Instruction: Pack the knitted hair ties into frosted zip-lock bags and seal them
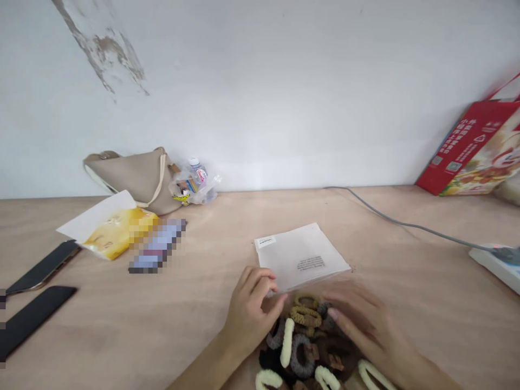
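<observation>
A pile of fuzzy hair ties in brown, grey, mustard, black and cream lies on the table in front of me. At its left edge is my left hand, fingers loosely curved and thumb apart, with nothing visible in the grasp. My right hand, blurred by motion, reaches over the right side of the pile with its thumb apart from the stretched fingers. Just beyond the hands lies a flat clear plastic bag with a small white label and printed text; its near edge is close to my left fingertips.
A beige shoulder bag and a plastic bag with a bottle stand by the wall. Left are a yellow packet, a phone and dark flat objects. Right are a red box, cable and power strip.
</observation>
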The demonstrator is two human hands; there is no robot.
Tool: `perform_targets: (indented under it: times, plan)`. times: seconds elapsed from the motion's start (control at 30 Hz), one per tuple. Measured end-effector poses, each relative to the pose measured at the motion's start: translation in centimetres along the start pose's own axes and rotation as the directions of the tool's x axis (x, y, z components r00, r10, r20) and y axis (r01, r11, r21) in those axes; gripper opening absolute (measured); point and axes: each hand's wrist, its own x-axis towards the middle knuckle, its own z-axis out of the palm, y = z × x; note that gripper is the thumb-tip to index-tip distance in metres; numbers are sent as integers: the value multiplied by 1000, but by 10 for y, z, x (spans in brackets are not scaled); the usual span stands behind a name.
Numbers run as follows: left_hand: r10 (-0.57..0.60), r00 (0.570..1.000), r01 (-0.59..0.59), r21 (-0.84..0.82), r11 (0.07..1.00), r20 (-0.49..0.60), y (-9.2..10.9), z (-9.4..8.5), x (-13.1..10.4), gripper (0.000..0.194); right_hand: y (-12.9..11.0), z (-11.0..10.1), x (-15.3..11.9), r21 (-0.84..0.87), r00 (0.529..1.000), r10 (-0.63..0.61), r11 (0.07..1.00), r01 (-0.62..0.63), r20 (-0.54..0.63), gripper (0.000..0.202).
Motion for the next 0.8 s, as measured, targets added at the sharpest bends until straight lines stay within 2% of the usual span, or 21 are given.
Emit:
perform_targets:
  times: [0.1, 0.17, 0.27, 0.33, 0.47, 0.6, 0.67, 0.8]
  plan:
    - [173, 984, -173, -22, 985, 26, -6, 4, 5, 17, -11, 3, 3, -98, 964, -221, 967, 237, 146, 26]
    - [255, 964, -255, -15, 967, 77, -11, 7, 7, 22, -14, 6, 6, -180, 931, -302, 923, 340, 207, 30]
    - [337, 935, -346, 71, 936, 114, -17, 10, 9, 26, -15, 9, 8, -253, 896, -392, 863, 436, 209, 29]
    - [348, 929, -363, 124, 924, 125, -19, 11, 10, 26, -14, 9, 9, -271, 881, -438, 839, 472, 180, 26]
    - [324, 941, -336, 167, 927, 96, -16, 11, 10, 34, -12, 6, 8, -325, 880, -471, 824, 463, 60, 24]
    - [255, 967, -255, 152, 955, 25, -9, 10, 11, 38, -11, 3, 10, -336, 920, -384, 878, 340, -73, 21]
    - [223, 975, -222, 143, 965, 5, -8, 10, 11, 40, -13, 4, 11, -325, 932, -356, 890, 319, -61, 18]
    - [178, 983, -169, 154, 973, -47, -7, 9, 12, 46, -21, 11, 12, -314, 954, -280, 901, 300, 109, 22]
